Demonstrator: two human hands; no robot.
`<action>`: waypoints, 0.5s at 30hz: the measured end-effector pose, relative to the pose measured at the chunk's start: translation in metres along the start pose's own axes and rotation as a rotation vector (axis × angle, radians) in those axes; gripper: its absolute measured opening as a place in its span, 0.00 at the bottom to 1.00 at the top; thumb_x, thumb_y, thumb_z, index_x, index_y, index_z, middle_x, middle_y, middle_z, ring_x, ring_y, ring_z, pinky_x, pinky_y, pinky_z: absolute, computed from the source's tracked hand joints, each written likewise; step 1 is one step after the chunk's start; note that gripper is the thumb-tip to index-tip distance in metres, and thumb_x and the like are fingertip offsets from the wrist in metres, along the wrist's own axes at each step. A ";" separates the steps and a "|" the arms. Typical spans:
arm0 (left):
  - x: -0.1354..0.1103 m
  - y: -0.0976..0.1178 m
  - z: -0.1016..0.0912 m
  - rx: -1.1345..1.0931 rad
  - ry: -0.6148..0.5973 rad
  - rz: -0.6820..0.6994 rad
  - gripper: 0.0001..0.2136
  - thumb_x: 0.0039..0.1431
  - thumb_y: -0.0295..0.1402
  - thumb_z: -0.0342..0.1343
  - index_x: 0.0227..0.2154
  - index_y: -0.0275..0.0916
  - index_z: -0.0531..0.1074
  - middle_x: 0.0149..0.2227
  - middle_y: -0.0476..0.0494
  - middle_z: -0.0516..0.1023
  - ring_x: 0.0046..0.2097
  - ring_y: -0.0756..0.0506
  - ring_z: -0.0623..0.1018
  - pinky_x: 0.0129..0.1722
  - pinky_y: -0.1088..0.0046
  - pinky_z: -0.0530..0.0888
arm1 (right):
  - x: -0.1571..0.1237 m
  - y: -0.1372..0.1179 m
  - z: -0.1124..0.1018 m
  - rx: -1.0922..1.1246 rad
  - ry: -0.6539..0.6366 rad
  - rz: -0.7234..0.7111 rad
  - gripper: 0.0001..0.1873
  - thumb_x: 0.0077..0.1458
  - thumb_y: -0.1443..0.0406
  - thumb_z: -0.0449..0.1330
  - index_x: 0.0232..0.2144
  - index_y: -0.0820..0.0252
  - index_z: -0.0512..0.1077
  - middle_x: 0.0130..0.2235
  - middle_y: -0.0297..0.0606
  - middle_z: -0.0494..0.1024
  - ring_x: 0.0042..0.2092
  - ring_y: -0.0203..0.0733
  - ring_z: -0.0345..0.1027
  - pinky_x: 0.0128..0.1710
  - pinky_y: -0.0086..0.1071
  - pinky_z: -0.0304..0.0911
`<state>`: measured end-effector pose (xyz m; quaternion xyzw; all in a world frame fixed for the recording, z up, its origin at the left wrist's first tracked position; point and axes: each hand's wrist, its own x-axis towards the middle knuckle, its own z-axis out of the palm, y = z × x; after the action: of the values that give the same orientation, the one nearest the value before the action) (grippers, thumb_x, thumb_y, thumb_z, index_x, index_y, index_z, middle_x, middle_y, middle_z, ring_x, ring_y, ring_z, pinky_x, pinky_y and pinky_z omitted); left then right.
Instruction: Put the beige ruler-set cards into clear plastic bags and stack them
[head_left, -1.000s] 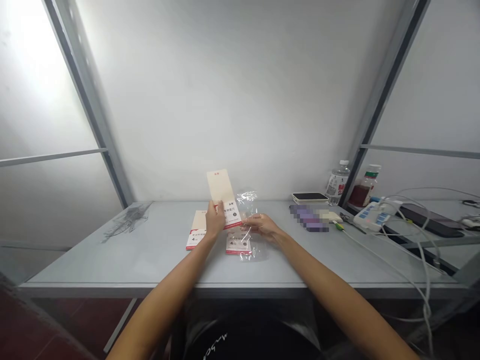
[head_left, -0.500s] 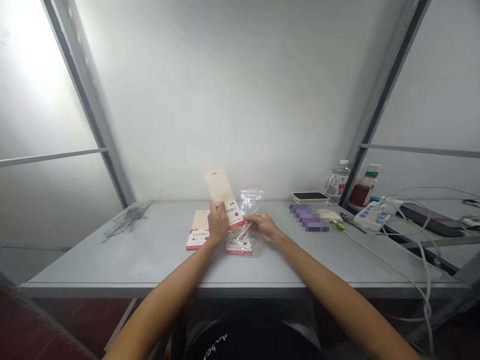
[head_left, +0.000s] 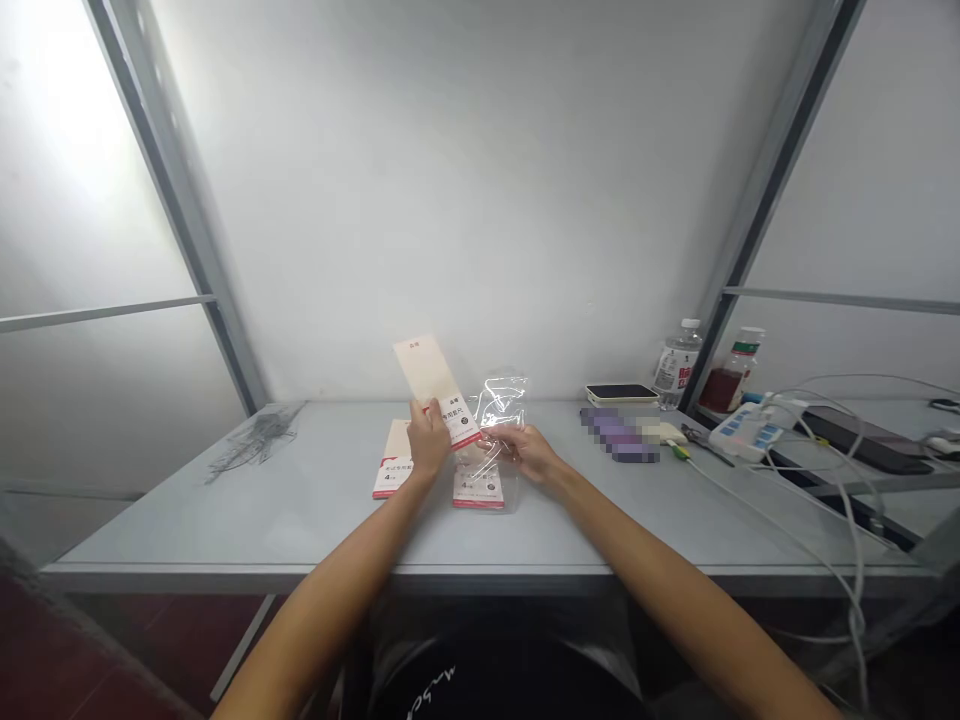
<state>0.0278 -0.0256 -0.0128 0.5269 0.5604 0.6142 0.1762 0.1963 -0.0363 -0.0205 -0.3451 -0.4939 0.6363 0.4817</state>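
Left hand (head_left: 428,440) holds card (head_left: 424,372), right hand (head_left: 527,450) clear bag (head_left: 502,402), over packets (head_left: 478,490).

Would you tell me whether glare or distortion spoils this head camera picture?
In the head view, glare streaks the clear plastic bag, bright light washes out the left panel, the wide lens tilts the metal uprights, and the small print on the cream card is too soft to read.

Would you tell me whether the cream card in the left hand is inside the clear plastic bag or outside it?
Outside. The cream card stands tilted in the left hand, beside the plastic bag, not within it.
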 end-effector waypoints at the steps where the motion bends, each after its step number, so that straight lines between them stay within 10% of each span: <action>1: 0.000 0.000 0.000 -0.002 0.003 0.000 0.14 0.58 0.47 0.39 0.28 0.42 0.56 0.25 0.48 0.69 0.26 0.47 0.71 0.24 0.73 0.62 | 0.000 0.000 0.000 0.004 -0.006 -0.002 0.08 0.42 0.64 0.64 0.28 0.62 0.75 0.37 0.42 0.78 0.40 0.43 0.72 0.39 0.32 0.67; 15: -0.018 0.004 0.008 0.027 -0.194 0.070 0.14 0.58 0.47 0.40 0.29 0.41 0.60 0.23 0.49 0.68 0.26 0.48 0.69 0.26 0.74 0.62 | 0.003 0.006 0.002 0.012 0.019 -0.050 0.11 0.41 0.59 0.64 0.23 0.62 0.74 0.26 0.36 0.76 0.28 0.36 0.69 0.31 0.29 0.65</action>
<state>0.0434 -0.0374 -0.0187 0.6055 0.5301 0.5585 0.2011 0.1915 -0.0345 -0.0255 -0.3358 -0.4937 0.6238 0.5044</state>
